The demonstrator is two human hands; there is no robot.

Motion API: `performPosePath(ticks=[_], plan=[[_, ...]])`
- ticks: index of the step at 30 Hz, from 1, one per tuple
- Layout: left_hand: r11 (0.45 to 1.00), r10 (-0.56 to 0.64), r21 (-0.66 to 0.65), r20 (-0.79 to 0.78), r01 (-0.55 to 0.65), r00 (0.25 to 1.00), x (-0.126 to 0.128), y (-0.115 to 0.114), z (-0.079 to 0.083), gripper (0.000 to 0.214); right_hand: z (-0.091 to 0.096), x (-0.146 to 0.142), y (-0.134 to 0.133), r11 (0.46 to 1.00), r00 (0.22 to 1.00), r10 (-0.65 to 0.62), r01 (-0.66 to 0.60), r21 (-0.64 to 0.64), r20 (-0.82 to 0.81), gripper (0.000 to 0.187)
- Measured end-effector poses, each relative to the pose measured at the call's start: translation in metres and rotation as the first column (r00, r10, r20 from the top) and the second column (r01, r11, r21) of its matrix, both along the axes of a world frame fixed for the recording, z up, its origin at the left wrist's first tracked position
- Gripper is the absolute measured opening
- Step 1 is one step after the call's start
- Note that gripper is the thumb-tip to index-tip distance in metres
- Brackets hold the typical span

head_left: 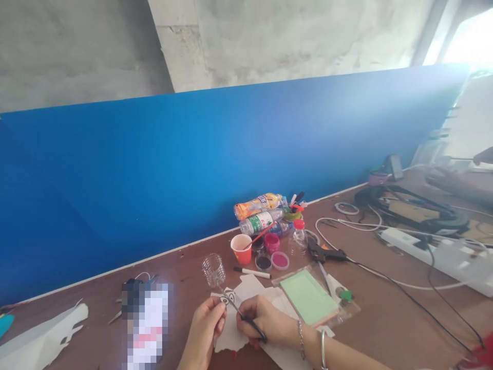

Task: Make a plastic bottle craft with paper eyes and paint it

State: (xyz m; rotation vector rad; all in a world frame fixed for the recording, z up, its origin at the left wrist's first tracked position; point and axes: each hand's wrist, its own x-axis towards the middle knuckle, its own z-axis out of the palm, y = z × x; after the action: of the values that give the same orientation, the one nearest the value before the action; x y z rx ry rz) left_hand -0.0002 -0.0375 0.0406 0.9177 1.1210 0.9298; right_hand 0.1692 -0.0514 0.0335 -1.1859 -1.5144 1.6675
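Observation:
My left hand [204,329] pinches a small white paper cut-out [228,297] with black eye shapes drawn on it. My right hand [265,321] is closed around black-handled scissors [243,314], whose blades reach up to the cut-out. Both hands rest over white paper sheets [252,289] on the brown table [385,318]. A cut clear plastic bottle piece [214,270] stands just beyond my hands. A black marker [252,272] lies next to it.
An orange paper cup [242,248] with a brush, paint pots [279,260], plastic bottles [257,205], a glue gun [325,254], a green pad in a bag [308,297], and cables with a power strip [439,252] crowd the right. A blue partition [192,169] backs the table.

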Motion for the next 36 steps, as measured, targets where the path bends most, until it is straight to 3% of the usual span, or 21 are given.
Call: performPosePath(ticks=[12, 36], plan=[[0.997, -0.064, 0.034, -0.047, 0.065, 0.997, -0.004, 0.0, 0.004, 0.021, 0.01, 0.0, -0.002, 0.999, 1.0, 0.005, -0.005, -0.035, 0.001, 0.008], [0.998, -0.057, 0.004, -0.015, 0.057, 0.998, -0.002, 0.002, 0.009, 0.02, -0.002, 0.005, 0.0, 1.0, 0.996, 0.02, -0.022, 0.018, 0.092, 0.008]])
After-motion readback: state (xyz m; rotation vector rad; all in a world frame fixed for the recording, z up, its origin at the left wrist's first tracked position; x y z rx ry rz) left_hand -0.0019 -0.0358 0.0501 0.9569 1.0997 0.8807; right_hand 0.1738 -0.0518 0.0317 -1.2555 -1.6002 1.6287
